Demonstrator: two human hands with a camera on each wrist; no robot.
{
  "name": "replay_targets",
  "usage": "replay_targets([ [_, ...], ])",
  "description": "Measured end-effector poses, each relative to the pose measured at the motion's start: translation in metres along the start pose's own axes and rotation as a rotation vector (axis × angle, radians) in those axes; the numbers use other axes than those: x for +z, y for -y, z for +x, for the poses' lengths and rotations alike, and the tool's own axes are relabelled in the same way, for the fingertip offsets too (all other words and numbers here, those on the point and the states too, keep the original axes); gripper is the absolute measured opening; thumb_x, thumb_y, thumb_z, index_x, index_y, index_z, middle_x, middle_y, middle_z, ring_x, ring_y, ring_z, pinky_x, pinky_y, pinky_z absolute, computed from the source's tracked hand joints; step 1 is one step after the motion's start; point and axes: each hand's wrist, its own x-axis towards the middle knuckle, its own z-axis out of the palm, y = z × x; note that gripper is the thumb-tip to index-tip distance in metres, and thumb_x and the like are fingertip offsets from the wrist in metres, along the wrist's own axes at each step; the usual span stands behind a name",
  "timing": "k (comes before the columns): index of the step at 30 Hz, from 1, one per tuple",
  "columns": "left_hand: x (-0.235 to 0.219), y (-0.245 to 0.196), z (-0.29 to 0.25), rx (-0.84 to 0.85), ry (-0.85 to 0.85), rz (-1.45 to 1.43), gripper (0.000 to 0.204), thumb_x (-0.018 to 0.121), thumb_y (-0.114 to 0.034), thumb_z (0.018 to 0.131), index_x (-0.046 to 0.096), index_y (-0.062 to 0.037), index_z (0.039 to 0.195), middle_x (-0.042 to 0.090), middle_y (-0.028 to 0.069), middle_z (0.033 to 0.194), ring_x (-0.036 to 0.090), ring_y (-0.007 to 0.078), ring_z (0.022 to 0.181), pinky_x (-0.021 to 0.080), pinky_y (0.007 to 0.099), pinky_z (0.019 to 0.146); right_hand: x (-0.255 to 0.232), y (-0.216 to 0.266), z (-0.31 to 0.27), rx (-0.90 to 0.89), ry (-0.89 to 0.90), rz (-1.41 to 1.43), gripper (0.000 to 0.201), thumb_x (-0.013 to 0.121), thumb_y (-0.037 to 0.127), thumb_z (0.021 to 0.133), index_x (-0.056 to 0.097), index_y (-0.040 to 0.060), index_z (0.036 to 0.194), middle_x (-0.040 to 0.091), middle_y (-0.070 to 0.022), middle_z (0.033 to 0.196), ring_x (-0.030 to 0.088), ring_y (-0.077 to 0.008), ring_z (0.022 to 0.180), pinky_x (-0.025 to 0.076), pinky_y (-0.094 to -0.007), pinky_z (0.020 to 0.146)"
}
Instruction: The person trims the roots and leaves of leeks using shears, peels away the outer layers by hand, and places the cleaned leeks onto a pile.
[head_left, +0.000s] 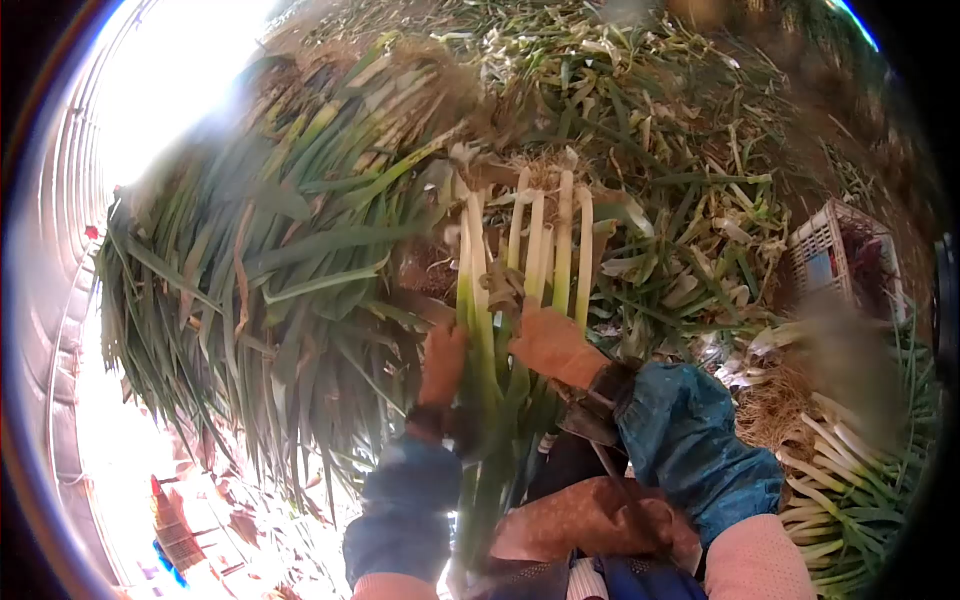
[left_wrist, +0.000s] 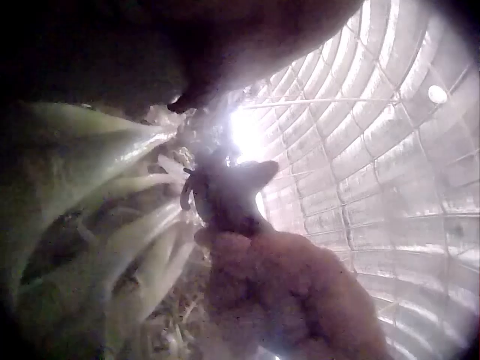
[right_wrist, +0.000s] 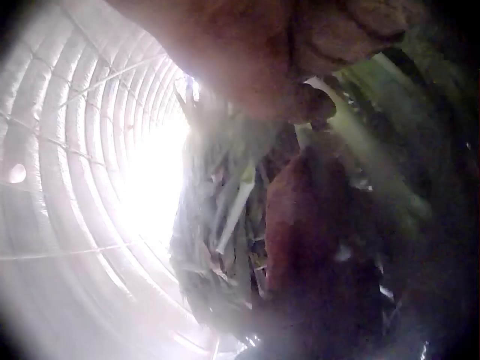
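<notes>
Several leeks (head_left: 564, 235) stand roots-up before me, their white shanks and root tufts pointing away and their green leaves running down over my lap. My gloved left hand (head_left: 443, 362) grips the left side of this bunch. To the right, my gloved right hand (head_left: 558, 348) holds the stalks just below the white part, its fingers and thumb closing round a pale leek (right_wrist: 304, 135) in the right wrist view. In the left wrist view, pale stalks (left_wrist: 142, 225) fan out beside the left hand; its fingertips are dark and blurred.
A large heap of untrimmed leeks (head_left: 290, 230) lies at the left. Stripped leaves (head_left: 640, 90) cover the ground ahead. At the right stand a plastic crate (head_left: 815, 250) and a row of cleaned leeks (head_left: 830, 470). Ribbed sheeting (head_left: 65, 330) walls the left side.
</notes>
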Motion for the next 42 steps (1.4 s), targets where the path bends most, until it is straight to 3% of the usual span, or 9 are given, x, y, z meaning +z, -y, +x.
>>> replay_targets([
  [8,0.018,-0.040,-0.032,0.017,-0.045,0.188,0.030,0.046,-0.026,0.086,0.054,-0.0015,0.100,0.057,0.0264,0.080,0.054,0.0452,0.073,0.040,0.0522,0.064,0.005,-0.017,0.007,0.166,-0.061,0.061,0.042,0.058,0.019,0.072,0.043,-0.0091,0.100,0.060,-0.0279,0.078,0.059,-0.0437,0.076,0.047,-0.0476,0.070],
  [12,0.045,-0.014,-0.030,0.210,-0.111,0.341,0.027,0.047,-0.027,0.085,0.055,-0.0036,0.096,0.057,0.0246,0.080,0.055,0.0420,0.070,0.042,0.0505,0.059,0.002,-0.035,0.017,0.245,-0.120,0.050,0.042,0.057,0.019,0.072,0.043,-0.0093,0.100,0.060,-0.0282,0.078,0.059,-0.0439,0.077,0.047,-0.0481,0.072],
  [14,0.050,-0.049,-0.035,-0.099,0.036,0.314,0.024,0.048,-0.025,0.085,0.055,-0.0049,0.096,0.058,0.0222,0.079,0.055,0.0396,0.067,0.043,0.0485,0.057,-0.002,-0.040,0.017,0.199,-0.112,0.048,0.043,0.057,0.020,0.072,0.043,-0.0094,0.100,0.060,-0.0284,0.078,0.059,-0.0440,0.077,0.047,-0.0490,0.072],
  [19,0.057,-0.043,-0.058,0.256,-0.057,0.290,0.020,0.047,-0.022,0.086,0.056,-0.0065,0.096,0.059,0.0178,0.079,0.055,0.0358,0.062,0.045,0.0443,0.053,-0.011,-0.051,0.031,0.309,-0.145,0.025,0.045,0.057,0.022,0.072,0.043,-0.0098,0.101,0.059,-0.0292,0.079,0.058,-0.0452,0.077,0.046,-0.0503,0.072],
  [23,0.031,-0.063,-0.042,0.025,0.161,0.325,0.019,0.050,-0.020,0.084,0.056,-0.0067,0.095,0.058,0.0174,0.078,0.057,0.0318,0.069,0.046,0.0418,0.056,-0.009,-0.035,0.025,0.247,-0.106,0.022,0.044,0.056,0.022,0.074,0.043,-0.0120,0.099,0.059,-0.0280,0.080,0.059,-0.0429,0.075,0.048,-0.0476,0.069],
  [27,-0.058,-0.015,0.059,0.478,-0.196,0.858,0.013,0.053,-0.018,0.077,0.061,-0.0070,0.077,0.054,0.0145,0.083,0.052,0.0324,0.084,0.041,0.0438,0.073,-0.011,-0.048,0.024,0.237,-0.063,0.055,0.042,0.055,0.021,0.077,0.043,-0.0140,0.096,0.059,-0.0269,0.077,0.060,-0.0409,0.071,0.048,-0.0463,0.064],
  [30,-0.121,-0.027,0.129,0.591,-0.637,1.204,0.024,0.053,-0.017,0.079,0.055,-0.0043,0.099,0.051,0.0106,0.098,0.048,0.0285,0.094,0.041,0.0425,0.076,-0.010,-0.043,0.020,0.241,-0.078,0.100,0.043,0.060,0.023,0.074,0.043,-0.0120,0.092,0.057,-0.0280,0.070,0.059,-0.0440,0.067,0.046,-0.0483,0.061],
  [34,-0.142,-0.009,0.164,0.191,-0.393,1.489,0.018,0.052,-0.015,0.079,0.055,-0.0049,0.094,0.052,0.0098,0.098,0.053,0.0302,0.094,0.044,0.0431,0.075,-0.007,-0.033,0.016,0.163,-0.072,0.185,0.041,0.062,0.022,0.074,0.043,-0.0093,0.091,0.057,-0.0279,0.069,0.057,-0.0453,0.068,0.046,-0.0490,0.063],
  [42,-0.119,0.002,0.108,-0.001,-0.045,1.006,0.025,0.059,-0.022,0.073,0.056,-0.0015,0.087,0.059,0.0221,0.089,0.059,0.0377,0.080,0.047,0.0448,0.070,-0.011,0.001,0.005,-0.016,0.029,0.097,0.038,0.053,0.019,0.076,0.043,-0.0123,0.097,0.057,-0.0244,0.074,0.059,-0.0397,0.071,0.047,-0.0455,0.064],
])
